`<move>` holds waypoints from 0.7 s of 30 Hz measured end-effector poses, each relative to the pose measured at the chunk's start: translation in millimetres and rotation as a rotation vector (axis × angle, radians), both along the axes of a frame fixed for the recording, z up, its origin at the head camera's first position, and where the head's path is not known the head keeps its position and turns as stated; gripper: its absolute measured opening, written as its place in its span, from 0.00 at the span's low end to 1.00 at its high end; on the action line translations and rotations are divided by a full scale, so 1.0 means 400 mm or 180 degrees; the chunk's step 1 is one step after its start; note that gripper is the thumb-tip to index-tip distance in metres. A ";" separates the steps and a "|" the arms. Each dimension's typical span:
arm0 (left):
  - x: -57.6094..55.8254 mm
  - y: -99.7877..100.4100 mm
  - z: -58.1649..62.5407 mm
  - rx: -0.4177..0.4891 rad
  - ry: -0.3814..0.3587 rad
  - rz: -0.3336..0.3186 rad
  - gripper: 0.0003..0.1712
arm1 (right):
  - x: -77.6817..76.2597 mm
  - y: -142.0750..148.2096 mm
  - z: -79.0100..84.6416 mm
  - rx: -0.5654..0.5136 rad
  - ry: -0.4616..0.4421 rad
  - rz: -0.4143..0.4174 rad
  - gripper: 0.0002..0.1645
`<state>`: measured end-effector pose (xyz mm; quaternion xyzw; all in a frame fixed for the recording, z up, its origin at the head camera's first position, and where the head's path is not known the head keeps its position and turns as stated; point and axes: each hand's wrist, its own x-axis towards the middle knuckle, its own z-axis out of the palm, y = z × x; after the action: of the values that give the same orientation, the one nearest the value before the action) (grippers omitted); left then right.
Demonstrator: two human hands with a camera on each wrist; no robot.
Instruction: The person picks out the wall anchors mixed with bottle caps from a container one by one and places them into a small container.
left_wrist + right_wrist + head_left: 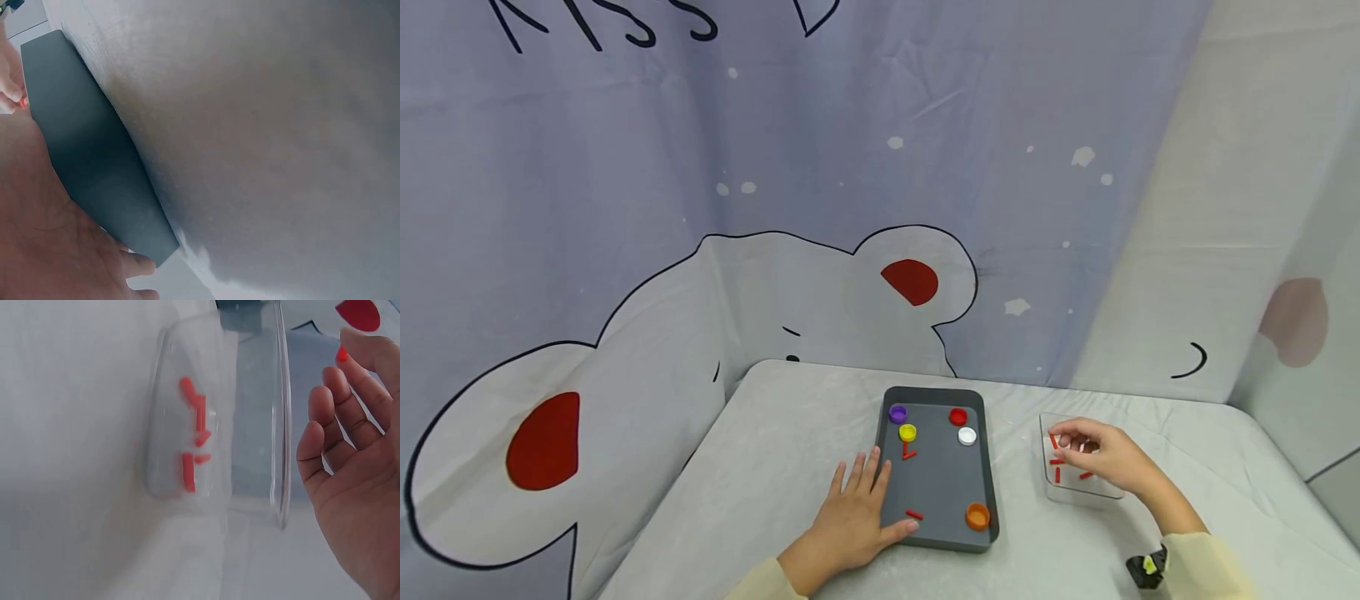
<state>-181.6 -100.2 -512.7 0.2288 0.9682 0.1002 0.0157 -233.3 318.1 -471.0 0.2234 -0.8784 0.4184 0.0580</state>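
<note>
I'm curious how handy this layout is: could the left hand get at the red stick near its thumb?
Probably yes: the left hand lies fingers spread at the edge of the tray, its thumb close to that red stick, and nothing visible covers the stick.

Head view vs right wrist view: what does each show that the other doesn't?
Only head: the left hand, plus the purple cap, yellow cap, red cap, white cap and round orange piece.

Only right wrist: the palm side of the right hand and, clearly, its thumb-and-finger pinch on a red stick.

Both: the right hand, the clear box with loose red sticks inside, the white cloth and the printed backdrop.
</note>
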 end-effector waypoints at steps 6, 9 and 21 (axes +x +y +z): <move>0.001 -0.001 0.004 0.0013 -0.0052 0.0012 0.56 | 0.001 0.030 -0.006 0.0081 -0.0075 -0.0095 0.17; 0.001 -0.001 0.006 0.0040 -0.0064 0.0009 0.56 | 0.001 0.043 -0.008 0.0132 -0.0067 -0.0145 0.17; -0.007 0.001 -0.015 0.0055 0.0021 0.0001 0.56 | 0.000 0.076 -0.016 0.0177 -0.0112 -0.0224 0.19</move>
<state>-184.4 -99.8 -518.5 0.2291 0.9673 0.1078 0.0105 -233.1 348.5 -477.5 0.1865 -0.8980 0.3953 0.0510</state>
